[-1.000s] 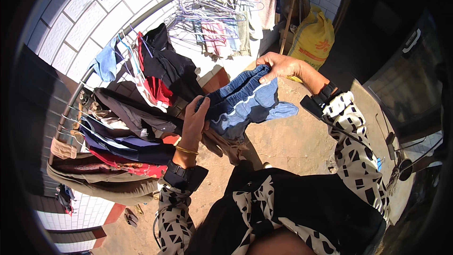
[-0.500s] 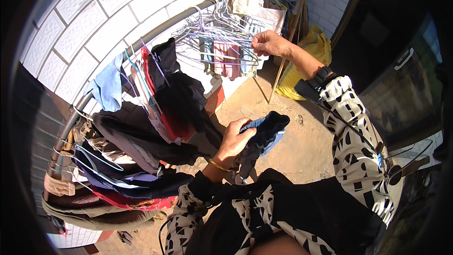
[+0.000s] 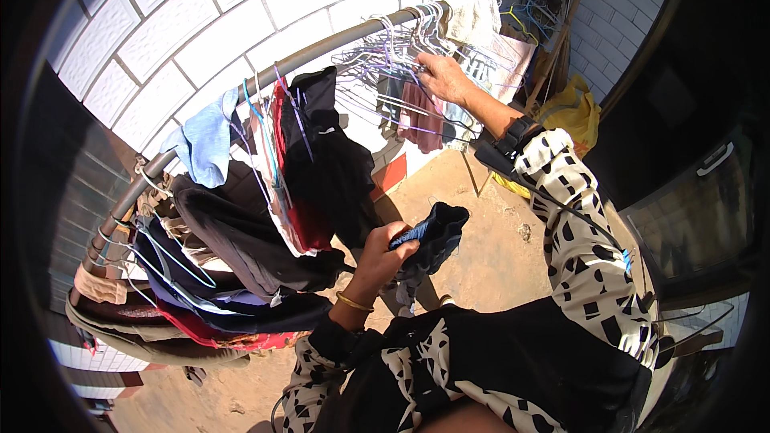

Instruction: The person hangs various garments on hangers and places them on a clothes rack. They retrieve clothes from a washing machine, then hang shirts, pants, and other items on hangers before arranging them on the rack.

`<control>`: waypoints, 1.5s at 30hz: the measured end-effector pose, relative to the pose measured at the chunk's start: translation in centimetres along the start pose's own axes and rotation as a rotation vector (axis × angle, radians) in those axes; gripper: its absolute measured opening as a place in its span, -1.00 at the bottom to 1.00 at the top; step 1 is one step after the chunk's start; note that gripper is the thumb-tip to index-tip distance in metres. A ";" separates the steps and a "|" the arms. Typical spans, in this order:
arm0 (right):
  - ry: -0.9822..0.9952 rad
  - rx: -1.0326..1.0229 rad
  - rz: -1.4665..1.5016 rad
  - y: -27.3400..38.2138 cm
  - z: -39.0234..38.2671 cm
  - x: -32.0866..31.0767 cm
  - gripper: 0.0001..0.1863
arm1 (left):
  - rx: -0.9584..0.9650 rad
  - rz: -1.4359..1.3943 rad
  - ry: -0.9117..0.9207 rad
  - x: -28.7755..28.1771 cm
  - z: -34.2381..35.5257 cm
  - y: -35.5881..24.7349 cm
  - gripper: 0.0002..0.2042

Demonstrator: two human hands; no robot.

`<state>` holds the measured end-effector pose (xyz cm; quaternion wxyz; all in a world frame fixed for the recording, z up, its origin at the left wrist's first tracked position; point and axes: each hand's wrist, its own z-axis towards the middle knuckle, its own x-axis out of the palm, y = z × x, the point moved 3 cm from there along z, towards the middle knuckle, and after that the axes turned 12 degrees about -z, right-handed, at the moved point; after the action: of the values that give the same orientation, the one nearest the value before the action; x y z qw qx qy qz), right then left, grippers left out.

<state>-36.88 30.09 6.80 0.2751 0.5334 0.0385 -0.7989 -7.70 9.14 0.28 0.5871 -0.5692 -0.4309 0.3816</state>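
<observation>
in the head view, the right hand [image 3: 445,78] has let go of the blue garment [image 3: 443,231] and is now up among the bunched hangers [image 3: 383,54] on the rail [image 3: 345,34], leaving the left hand [image 3: 382,256] to bear the garment alone. the left is closed on one gathered side; the rest juts out to its right, above the floor [image 3: 501,252]. whether the right clasps a hanger, i cannot tell.

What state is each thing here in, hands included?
Left hand: gripping the blue garment
Blue garment: held, bunched
Right hand: at the hangers, grip unclear
Hangers: hooked on the rail, crowded
Rail: carrying clothes
Black garment: hanging
Light blue cloth: hanging
Yellow sack: partly hidden
</observation>
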 end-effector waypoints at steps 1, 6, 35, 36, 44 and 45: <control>-0.044 0.029 0.013 -0.6 -0.3 -0.2 -0.76 | 0.002 -0.011 -0.002 0.0 0.2 0.2 -0.87; 0.000 0.011 0.094 -2.1 0.1 -1.2 -0.77 | -0.051 -0.052 -0.036 0.3 1.4 0.7 -0.91; -0.109 0.197 0.158 2.9 -8.1 -8.6 -0.84 | -0.067 -0.176 0.003 -1.1 -0.5 1.3 -0.87; -0.022 0.271 0.155 2.4 -9.4 -8.3 -0.84 | -0.169 -0.149 -0.014 -1.2 -0.5 1.5 -0.87; 0.142 0.491 0.581 -6.7 -23.0 -7.7 -0.77 | -0.092 -0.263 -0.059 0.1 1.7 1.3 -0.81; 0.154 0.485 0.602 -7.8 -25.1 -8.3 -0.69 | -0.117 -0.251 -0.085 0.5 2.2 1.4 -0.80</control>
<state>-17.46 48.91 1.52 0.3592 0.6289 -0.2890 -0.6261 -9.53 10.48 -1.15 0.5773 -0.5275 -0.5445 0.3033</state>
